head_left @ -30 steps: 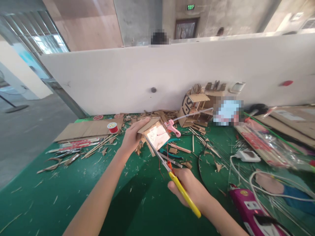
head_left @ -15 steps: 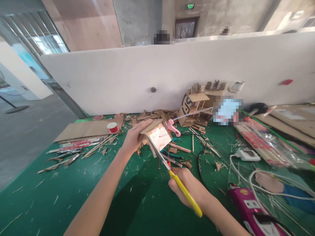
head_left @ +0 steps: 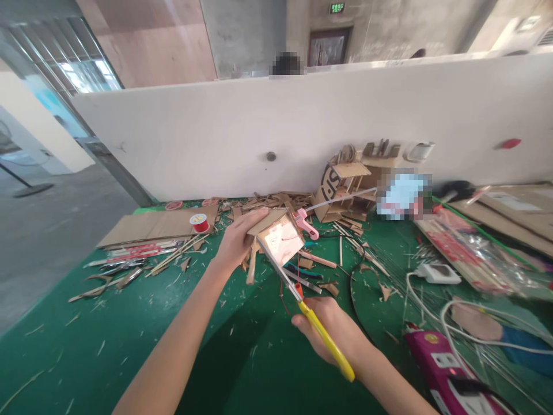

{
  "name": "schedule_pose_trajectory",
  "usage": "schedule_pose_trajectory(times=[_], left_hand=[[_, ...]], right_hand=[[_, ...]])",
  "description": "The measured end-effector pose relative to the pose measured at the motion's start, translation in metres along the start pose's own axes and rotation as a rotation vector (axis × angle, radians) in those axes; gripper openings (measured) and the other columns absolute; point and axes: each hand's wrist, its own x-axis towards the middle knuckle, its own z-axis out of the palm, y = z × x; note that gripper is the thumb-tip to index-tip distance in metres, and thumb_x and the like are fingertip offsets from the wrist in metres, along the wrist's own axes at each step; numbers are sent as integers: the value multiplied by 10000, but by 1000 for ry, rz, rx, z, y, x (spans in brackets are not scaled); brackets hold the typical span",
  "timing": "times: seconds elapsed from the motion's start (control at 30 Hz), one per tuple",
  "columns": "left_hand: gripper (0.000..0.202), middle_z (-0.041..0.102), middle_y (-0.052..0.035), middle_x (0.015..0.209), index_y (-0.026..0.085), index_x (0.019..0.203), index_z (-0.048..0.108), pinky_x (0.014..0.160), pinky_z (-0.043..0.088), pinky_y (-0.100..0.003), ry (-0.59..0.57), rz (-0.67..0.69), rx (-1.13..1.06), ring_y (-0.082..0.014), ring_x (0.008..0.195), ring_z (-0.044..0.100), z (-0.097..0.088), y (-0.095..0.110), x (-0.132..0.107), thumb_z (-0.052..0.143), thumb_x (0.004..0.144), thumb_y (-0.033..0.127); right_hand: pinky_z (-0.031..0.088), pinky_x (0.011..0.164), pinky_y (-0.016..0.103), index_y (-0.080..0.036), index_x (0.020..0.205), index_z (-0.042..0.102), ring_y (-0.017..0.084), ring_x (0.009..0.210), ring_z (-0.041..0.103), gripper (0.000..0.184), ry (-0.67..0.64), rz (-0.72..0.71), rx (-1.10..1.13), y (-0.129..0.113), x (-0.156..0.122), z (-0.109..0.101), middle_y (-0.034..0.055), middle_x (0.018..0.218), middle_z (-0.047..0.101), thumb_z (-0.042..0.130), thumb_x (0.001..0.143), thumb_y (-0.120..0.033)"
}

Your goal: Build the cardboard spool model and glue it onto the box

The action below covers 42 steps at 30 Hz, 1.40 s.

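Note:
My left hand (head_left: 237, 239) grips a small cardboard box-like piece (head_left: 270, 223) from the left, its fingers across the top. A pale, brightly lit panel (head_left: 283, 239) of the piece faces me. My right hand (head_left: 332, 328) is wrapped round the yellow handle of the scissors (head_left: 328, 340). Their metal blades lie along the lower left edge of the piece; whether they are parted is unclear. A narrow cardboard strip (head_left: 252, 266) shows below my left hand. Beside the scissors' pivot is a small orange-red part (head_left: 298, 288) with thin red wire near it.
A pink glue gun (head_left: 307, 223) with a long glue stick lies just behind the piece. Further back stands a cardboard shelf model (head_left: 343, 184). At left are a red thread spool (head_left: 199, 223) and sticks; at right, a purple power strip (head_left: 444, 369), cables and another person's hand (head_left: 477, 320).
The narrow cardboard strip near the blade now points downward, further left below my left hand. Both hands keep their holds, and the view has shifted slightly.

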Motion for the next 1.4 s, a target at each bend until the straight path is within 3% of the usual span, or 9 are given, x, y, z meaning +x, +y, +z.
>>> schedule_pose_trajectory(times=[0.23, 0.4, 0.5, 0.57, 0.73, 0.93, 1.13, 1.27, 1.4], left_hand=[[438, 554, -47, 1382, 296, 1386, 483, 1057, 463, -438, 36, 60, 152, -250, 1257, 539, -6, -8, -1, 431, 954, 248], [475, 606, -52, 1320, 251, 1332, 537, 1016, 482, -408, 115, -67, 254, -242, 1199, 582, -14, -12, -1, 470, 882, 118], [485, 646, -45, 1256, 243, 1265, 586, 983, 499, -385, 219, -103, 282, -223, 1142, 617, -16, -13, 2, 476, 832, 56], [419, 664, -57, 1214, 228, 1203, 615, 969, 504, -382, 310, -55, 289, -219, 1125, 625, -15, -11, 4, 517, 826, 72], [292, 638, -92, 1223, 215, 1087, 523, 965, 490, -422, 494, 59, 146, -224, 1173, 599, -4, -6, 7, 623, 821, 147], [269, 577, -126, 1213, 249, 934, 329, 950, 472, -437, 460, 74, 147, -219, 1178, 574, 5, -9, 2, 589, 871, 227], [412, 479, -127, 1268, 284, 1143, 289, 938, 453, -455, 428, 216, 173, -215, 1152, 540, 2, -12, 3, 570, 858, 187], [609, 389, -142, 1293, 274, 1291, 266, 963, 421, -503, 465, 284, 254, -277, 1223, 437, -2, -13, 5, 615, 791, 262], [790, 348, -130, 1238, 250, 1354, 243, 992, 383, -513, 475, 309, 350, -301, 1213, 388, -2, -8, 6, 689, 705, 311]], right_hand=[[227, 529, 272, -219, 655, 354, 134, 561, 414, 430, 42, -88, -69, -2, -3, 3, 19, 666, 516, 449, 878, -574], [223, 515, 276, -222, 627, 329, 120, 517, 373, 482, 123, -64, -55, 4, -5, -4, 3, 608, 464, 502, 833, -622], [263, 505, 274, -223, 632, 337, 118, 516, 371, 470, 167, -126, 99, 12, -6, -5, -3, 591, 438, 444, 865, -617], [323, 494, 262, -215, 660, 387, 121, 532, 417, 460, 164, -153, 263, 15, -6, -3, 11, 628, 472, 380, 899, -607], [490, 463, 248, -195, 861, 523, 187, 744, 589, 512, 143, -47, 678, 7, -6, 5, 88, 905, 577, 354, 885, -677], [555, 486, 272, -187, 917, 532, 267, 976, 610, 595, 136, 52, 937, -14, 3, 4, 114, 968, 600, 371, 833, -753], [543, 509, 267, -185, 937, 553, 260, 976, 600, 620, 66, 90, 861, -23, 0, -3, 120, 1039, 586, 363, 830, -765], [530, 538, 264, -201, 1002, 545, 224, 912, 596, 562, 14, 55, 830, -18, -9, 10, 97, 1014, 588, 362, 870, -716], [494, 572, 261, -195, 1008, 555, 198, 833, 590, 526, 123, -26, 751, -13, -11, 23, 80, 931, 585, 366, 897, -673]])
